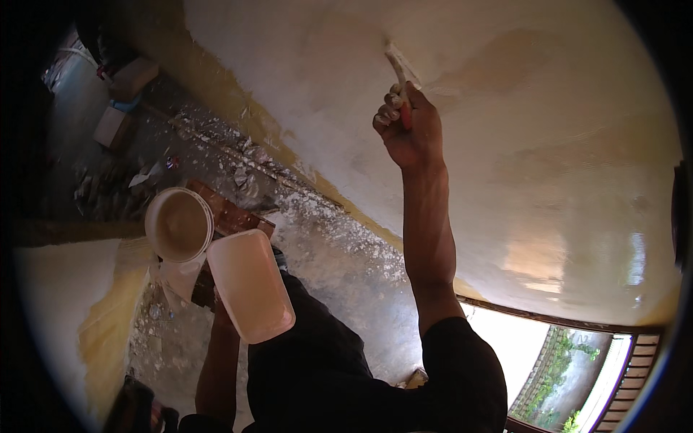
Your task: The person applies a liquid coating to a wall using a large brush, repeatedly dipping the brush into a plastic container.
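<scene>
My right hand (pixel 410 122) grips the red handle of a putty knife (pixel 399 65), and its blade lies against the pale, partly coated wall (pixel 487 162). Whitish material smears the fingers of that hand. Low on the left, a shallow rectangular plastic tray (pixel 252 287) is held up by my left arm; my left hand (pixel 221 306) is mostly hidden behind it. A pale film lines the tray. Just beyond the tray's corner stands an open round plastic bucket (pixel 209 216) with pale material inside.
White spatters cover the concrete floor (pixel 346 303) along the wall's yellowish base. Beside the bucket lies a reddish-brown board (pixel 222 208). Boxes (pixel 112 128) and debris stand at upper left. Another wall (pixel 65 287) rises at left, and a bright opening (pixel 503 346) lies at lower right.
</scene>
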A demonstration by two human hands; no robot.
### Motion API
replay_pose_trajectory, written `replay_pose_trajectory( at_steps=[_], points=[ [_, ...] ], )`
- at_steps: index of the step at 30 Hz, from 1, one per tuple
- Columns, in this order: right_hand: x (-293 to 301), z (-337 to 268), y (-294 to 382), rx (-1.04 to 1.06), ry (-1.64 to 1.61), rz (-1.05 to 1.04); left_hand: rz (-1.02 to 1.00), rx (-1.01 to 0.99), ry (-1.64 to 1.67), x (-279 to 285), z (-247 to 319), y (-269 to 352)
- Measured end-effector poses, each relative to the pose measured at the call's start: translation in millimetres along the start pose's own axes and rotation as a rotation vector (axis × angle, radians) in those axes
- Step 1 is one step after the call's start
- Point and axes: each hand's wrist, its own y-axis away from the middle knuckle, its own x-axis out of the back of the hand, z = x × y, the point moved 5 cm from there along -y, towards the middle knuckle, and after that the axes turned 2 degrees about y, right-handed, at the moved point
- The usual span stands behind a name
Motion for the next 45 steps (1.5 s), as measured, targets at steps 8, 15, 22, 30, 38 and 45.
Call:
replay_pose_trajectory(
  at_steps=[8,15,22,30,38,45],
  points=[
    [-25.4,-71.4,-0.6,0.659,0.348,0.128,-0.352,0.172,0.191,-119.1,14.1,-36.4],
    [134.7,116.3,-80.7,0.435,0.553,0.305,0.064,0.038,0.004,11.2,-10.6,-24.4],
    [207.3,284.5,-71.9,-0.187,0.461,0.449,0.088,-0.075,-0.289,135.6,-32.8,2.5],
    [127.1,169.0,-77.9,-0.317,-0.11,0.222,-0.002,-0.118,-0.364,147.1,-59.0,-8.4],
    [-9.2,-92.9,40.0,0.111,-0.016,-0.076,-0.182,0.077,-0.208,-8.7,-32.7,-43.9],
    [-38.3,-202.0,169.0,0.594,0.474,-0.013,-0.386,0.18,-0.162,-108.1,-45.6,-54.9]
  ],
)
